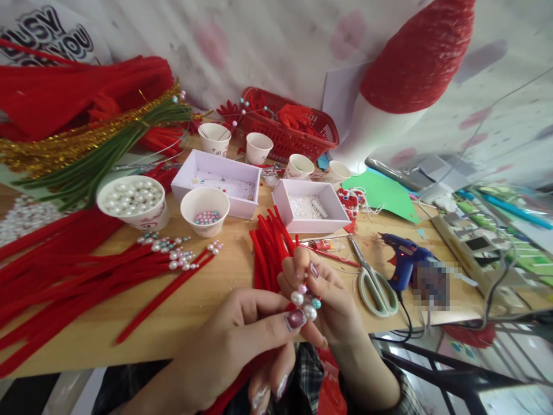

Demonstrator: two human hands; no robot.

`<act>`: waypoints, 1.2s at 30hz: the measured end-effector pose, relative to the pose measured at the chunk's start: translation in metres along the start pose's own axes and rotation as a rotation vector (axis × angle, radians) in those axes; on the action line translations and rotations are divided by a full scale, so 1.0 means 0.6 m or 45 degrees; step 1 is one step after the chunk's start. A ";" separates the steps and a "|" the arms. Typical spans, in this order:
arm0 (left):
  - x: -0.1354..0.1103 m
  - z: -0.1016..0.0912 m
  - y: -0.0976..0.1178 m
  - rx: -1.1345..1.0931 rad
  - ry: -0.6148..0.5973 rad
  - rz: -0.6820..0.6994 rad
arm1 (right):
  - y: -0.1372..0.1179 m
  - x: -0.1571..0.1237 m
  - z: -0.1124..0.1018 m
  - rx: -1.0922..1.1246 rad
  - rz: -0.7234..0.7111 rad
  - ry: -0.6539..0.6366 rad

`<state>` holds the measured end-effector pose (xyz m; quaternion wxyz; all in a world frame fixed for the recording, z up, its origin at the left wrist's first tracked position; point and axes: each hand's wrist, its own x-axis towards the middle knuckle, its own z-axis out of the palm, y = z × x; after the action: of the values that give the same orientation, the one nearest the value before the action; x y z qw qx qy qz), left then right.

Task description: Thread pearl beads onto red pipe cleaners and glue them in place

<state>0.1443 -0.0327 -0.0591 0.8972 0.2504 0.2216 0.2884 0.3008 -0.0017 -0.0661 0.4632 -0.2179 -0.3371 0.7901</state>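
Note:
A short string of beads (309,312), white pearls with pink and turquoise ones, curves between my two hands. My left hand (246,337) is closed, its thumb pressed by the lower pearls, and a red pipe cleaner (235,387) trails below it. Thumb and fingers of my right hand (334,294) pinch the upper end of the string. Just behind the hands lies a bunch of red pipe cleaners (265,251). On the left, finished bead clusters (173,251) top several red pipe cleaners. How the string joins the stem is hidden by my fingers.
Paper cups of pearls (133,199) and pink beads (205,214) stand left, near two white trays (216,178). Scissors (375,285) and a blue glue gun (408,259) with its cord lie right. Behind are a red basket (294,124) and a red-topped white cone (415,63).

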 end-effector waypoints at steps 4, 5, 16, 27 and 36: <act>0.003 -0.001 0.003 -0.103 -0.003 -0.054 | 0.002 -0.004 -0.002 -0.082 -0.041 0.014; 0.005 -0.001 0.004 -0.119 -0.009 -0.063 | 0.002 -0.005 -0.002 -0.098 -0.047 0.017; 0.006 0.000 0.005 -0.214 -0.068 -0.101 | -0.001 -0.006 0.001 -0.164 -0.096 0.027; 0.004 -0.002 0.001 -0.188 -0.038 -0.106 | -0.001 -0.011 0.000 -0.210 -0.092 0.068; 0.007 -0.003 0.001 -0.177 -0.043 -0.123 | -0.004 -0.013 -0.006 -0.292 -0.097 0.058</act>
<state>0.1462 -0.0290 -0.0613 0.9289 0.1814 0.1978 0.2553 0.3082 -0.0068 -0.0665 0.4726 -0.2742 -0.4227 0.7231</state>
